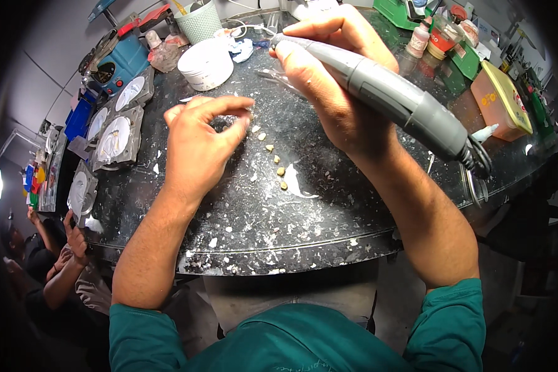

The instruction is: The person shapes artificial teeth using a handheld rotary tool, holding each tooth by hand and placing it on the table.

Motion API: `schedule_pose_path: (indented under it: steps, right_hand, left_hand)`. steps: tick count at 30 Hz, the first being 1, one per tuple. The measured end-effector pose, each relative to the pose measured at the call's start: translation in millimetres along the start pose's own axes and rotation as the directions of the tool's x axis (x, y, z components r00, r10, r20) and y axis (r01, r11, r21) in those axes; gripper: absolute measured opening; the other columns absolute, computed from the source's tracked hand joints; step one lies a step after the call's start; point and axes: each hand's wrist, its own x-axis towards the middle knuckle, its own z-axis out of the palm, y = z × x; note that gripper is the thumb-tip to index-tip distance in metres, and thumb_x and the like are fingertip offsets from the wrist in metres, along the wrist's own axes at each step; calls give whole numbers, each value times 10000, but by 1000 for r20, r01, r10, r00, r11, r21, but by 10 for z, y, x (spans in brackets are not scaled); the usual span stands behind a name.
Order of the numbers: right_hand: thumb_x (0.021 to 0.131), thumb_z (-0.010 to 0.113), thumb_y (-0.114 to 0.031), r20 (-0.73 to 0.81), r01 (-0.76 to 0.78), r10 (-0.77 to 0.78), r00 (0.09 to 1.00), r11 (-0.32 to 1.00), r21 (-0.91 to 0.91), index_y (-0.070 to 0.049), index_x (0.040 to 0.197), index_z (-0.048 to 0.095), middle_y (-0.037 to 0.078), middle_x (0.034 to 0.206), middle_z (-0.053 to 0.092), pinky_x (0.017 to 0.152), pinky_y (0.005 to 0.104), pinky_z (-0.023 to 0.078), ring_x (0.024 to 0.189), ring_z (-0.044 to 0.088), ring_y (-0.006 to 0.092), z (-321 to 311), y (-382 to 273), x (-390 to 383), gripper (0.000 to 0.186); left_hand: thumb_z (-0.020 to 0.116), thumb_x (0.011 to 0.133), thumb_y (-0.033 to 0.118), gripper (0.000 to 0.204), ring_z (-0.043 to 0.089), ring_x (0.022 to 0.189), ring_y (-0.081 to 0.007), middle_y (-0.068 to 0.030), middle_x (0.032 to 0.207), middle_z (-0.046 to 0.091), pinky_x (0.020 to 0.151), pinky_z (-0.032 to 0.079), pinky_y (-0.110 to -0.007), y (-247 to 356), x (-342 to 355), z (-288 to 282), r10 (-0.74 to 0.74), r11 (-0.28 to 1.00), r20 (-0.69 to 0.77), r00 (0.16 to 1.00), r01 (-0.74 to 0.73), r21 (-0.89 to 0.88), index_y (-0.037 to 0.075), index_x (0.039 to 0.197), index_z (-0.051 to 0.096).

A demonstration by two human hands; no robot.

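My right hand [328,80] is wrapped round a thick grey rotary handpiece [394,96], its cord end toward me on the right and its narrow tip up between thumb and fingers. Left of it, my left hand [198,139] is held over the table with thumb and forefinger brought together in a pinch. Whatever sits between those fingertips is too small to make out. Just right of the left hand, several small yellowish tooth-like pieces [281,171] lie in a curved row. A white scrap [296,183] lies beside the lower pieces.
White crumbs dot the black table [242,217]. A white round tub [206,65] and a pale green basket [198,22] stand at the back. Grey moulds [118,141] line the left side; a lidded plastic box [502,99] stands right. Another person's hand [76,239] shows far left.
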Motion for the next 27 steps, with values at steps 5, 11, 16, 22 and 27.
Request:
schedule_pose_path:
  steps: [5, 11, 16, 22, 27]
  right_hand:
    - [792, 755, -110, -10, 87, -88, 996, 994, -67, 51, 989, 646, 134, 876, 652, 711, 306, 516, 793, 655, 198, -18, 21, 13, 276]
    - [783, 771, -139, -13, -90, 89, 996, 994, -65, 50, 1018, 659, 126, 892, 662, 732, 308, 520, 798, 664, 228, 20, -105, 10, 322]
    - [878, 683, -98, 27, -81, 78, 997, 991, 103, 48, 1041, 585, 123, 892, 677, 763, 251, 535, 844, 671, 157, 10, -66, 15, 241]
    - [848, 627, 5, 55, -60, 54, 997, 993, 99, 59, 1031, 563, 134, 917, 660, 743, 274, 558, 858, 692, 181, 41, -180, -1, 202]
    - [811, 687, -14, 53, 46, -54, 997, 989, 141, 44, 1042, 554, 127, 907, 642, 702, 262, 523, 756, 630, 140, 146, -342, -65, 273]
  left_hand:
    - [770, 778, 169, 177, 628, 976, -197, -62, 965, 734, 912, 453, -322, -96, 106, -10, 93, 992, -121, 988, -81, 101, 99, 941, 777]
    - [778, 774, 249, 166, 502, 1175, -193, 1, 1151, 681, 1018, 249, -388, -52, 59, 46, -11, 974, 24, 1000, 5, 228, 170, 920, 787]
    - [763, 789, 212, 123, 542, 1108, -197, -10, 1074, 703, 992, 280, -375, 15, 99, 18, 65, 971, -26, 998, -58, 232, 134, 883, 772]
    - [680, 903, 95, 162, 686, 905, -175, -133, 970, 721, 895, 522, -284, 109, 122, -155, -173, 522, -17, 985, 77, -849, -37, 995, 700]
    - [633, 925, 82, 192, 687, 913, -180, -143, 1006, 710, 902, 527, -314, 65, 30, -255, -173, 12, 228, 958, 234, -972, -23, 1083, 658]
